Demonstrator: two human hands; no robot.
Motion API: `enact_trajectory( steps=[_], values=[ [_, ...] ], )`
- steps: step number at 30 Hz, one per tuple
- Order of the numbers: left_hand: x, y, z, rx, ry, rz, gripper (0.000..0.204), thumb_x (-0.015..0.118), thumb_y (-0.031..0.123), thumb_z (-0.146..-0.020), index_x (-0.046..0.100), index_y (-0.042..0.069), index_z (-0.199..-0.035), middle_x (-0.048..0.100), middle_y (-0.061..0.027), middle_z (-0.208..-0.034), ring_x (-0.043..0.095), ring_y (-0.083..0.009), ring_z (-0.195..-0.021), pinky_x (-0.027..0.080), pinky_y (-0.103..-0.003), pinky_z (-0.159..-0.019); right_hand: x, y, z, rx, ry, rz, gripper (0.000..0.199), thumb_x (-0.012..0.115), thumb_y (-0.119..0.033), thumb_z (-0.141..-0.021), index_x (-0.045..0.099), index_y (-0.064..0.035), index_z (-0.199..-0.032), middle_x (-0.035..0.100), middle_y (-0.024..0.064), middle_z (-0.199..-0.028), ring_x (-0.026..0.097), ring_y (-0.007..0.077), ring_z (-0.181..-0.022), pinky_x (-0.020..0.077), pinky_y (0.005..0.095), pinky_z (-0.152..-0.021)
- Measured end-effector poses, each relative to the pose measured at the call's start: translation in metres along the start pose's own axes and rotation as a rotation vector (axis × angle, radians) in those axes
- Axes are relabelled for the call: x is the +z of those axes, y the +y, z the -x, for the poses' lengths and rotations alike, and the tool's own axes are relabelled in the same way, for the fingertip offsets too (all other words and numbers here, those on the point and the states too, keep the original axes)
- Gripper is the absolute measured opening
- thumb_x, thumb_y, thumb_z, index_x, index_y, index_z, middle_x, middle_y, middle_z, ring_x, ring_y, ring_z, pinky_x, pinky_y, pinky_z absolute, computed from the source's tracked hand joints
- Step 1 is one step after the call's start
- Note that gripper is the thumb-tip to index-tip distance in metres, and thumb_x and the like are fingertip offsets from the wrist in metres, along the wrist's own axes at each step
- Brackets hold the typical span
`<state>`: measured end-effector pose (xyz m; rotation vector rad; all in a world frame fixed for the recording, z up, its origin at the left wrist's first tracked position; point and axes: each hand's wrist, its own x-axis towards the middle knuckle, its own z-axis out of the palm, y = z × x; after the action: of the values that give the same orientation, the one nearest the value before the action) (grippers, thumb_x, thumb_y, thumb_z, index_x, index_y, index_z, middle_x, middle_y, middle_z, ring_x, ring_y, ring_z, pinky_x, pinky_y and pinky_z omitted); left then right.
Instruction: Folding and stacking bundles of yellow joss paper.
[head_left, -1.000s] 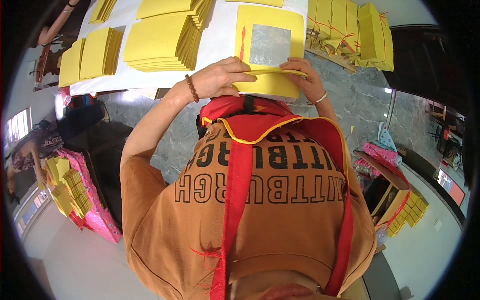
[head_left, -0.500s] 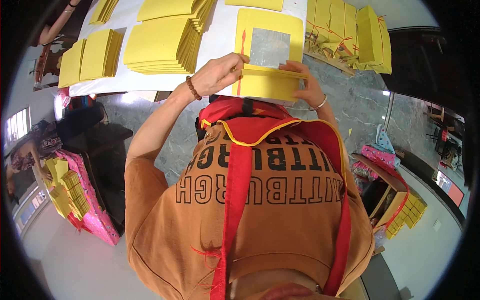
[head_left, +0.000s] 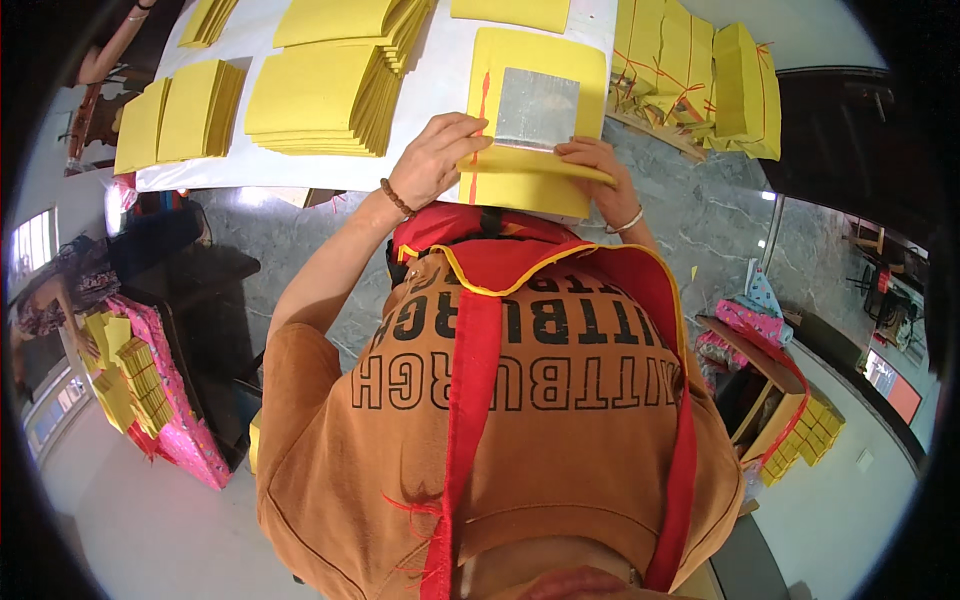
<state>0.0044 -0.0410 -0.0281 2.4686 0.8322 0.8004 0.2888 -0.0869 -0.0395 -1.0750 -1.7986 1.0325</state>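
Observation:
A yellow paper sheet (head_left: 540, 50) with a silver square (head_left: 537, 108) and a red streak near its left side lies at the table's front edge. Its near part is bent up in a curved ridge across the sheet. My left hand (head_left: 435, 160) has its fingers closed at the left edge, by the red streak. At the right edge, my right hand (head_left: 600, 175) grips the bent part between thumb and fingers. Yellow paper also shows below the ridge, nearest my body. Left of my left hand stands a fanned stack of folded yellow paper (head_left: 305, 100).
More folded stacks (head_left: 195, 110) lie on the white-covered table (head_left: 425, 95). Yellow bundles tied with red string (head_left: 745, 90) are beyond its right side. At far left, another person's arm (head_left: 75, 320) reaches over yellow paper on a pink cloth (head_left: 190, 420). A wooden stand (head_left: 765, 365) is at right.
The yellow sheet and both hands have shifted slightly toward me. The bent ridge has come nearer to my body, and my right fingers now lie over it beside the silver square.

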Motion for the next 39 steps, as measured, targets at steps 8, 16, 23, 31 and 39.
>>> enact_trajectory(
  steps=[8,16,23,31,39],
  values=[
    [-0.020,0.018,-0.004,0.160,0.016,-0.247,0.033,0.054,0.004,-0.072,0.058,0.009,-0.104,0.057,-0.0124,-0.111,0.053,-0.0258,-0.102,0.044,-0.036,-0.082,-0.011,-0.013,-0.002,-0.282,0.093,0.748,0.026,0.060,-0.020,-0.075,0.063,-0.0180,-0.100,0.058,0.0011,-0.116,0.050,0.0222,-0.112,0.0297,0.0391,-0.092],
    [-0.012,0.037,0.008,-0.044,0.062,0.056,0.021,0.057,0.006,-0.078,0.057,0.003,-0.099,0.063,-0.0116,-0.089,0.059,-0.0270,-0.082,0.044,-0.035,-0.074,-0.006,-0.040,0.012,-0.141,-0.038,0.499,0.025,0.060,-0.025,-0.074,0.062,-0.0178,-0.098,0.063,-0.0007,-0.103,0.056,0.0171,-0.099,0.0355,0.0338,-0.085],
    [-0.005,0.042,-0.013,-0.491,0.145,0.213,0.014,0.050,0.014,-0.090,0.053,0.000,-0.091,0.053,-0.0172,-0.067,0.053,-0.0333,-0.062,0.042,-0.038,-0.057,-0.002,-0.028,0.002,0.377,0.055,0.050,0.026,0.059,-0.028,-0.083,0.064,-0.0044,-0.092,0.065,0.0119,-0.088,0.062,0.0267,-0.076,0.0457,0.0346,-0.064],
    [0.016,0.013,-0.022,-0.820,0.159,0.417,0.029,0.050,0.023,-0.090,0.044,0.000,-0.075,0.045,-0.0152,-0.053,0.044,-0.0250,-0.047,0.035,-0.036,-0.046,0.014,-0.024,-0.013,0.478,0.416,-0.208,0.041,0.065,-0.020,-0.080,0.054,-0.0031,-0.115,0.066,0.0123,-0.087,0.063,0.0174,-0.077,0.0480,0.0290,-0.066],
    [0.023,-0.002,-0.029,-0.956,0.161,0.539,0.028,0.052,0.024,-0.089,0.048,0.000,-0.075,0.047,-0.0090,-0.052,0.044,-0.0165,-0.049,0.035,-0.034,-0.048,0.013,-0.022,-0.018,0.486,0.371,0.074,0.042,0.065,-0.018,-0.079,0.055,-0.0088,-0.119,0.064,0.0162,-0.098,0.064,0.0227,-0.083,0.0483,0.0294,-0.071]
  ],
)
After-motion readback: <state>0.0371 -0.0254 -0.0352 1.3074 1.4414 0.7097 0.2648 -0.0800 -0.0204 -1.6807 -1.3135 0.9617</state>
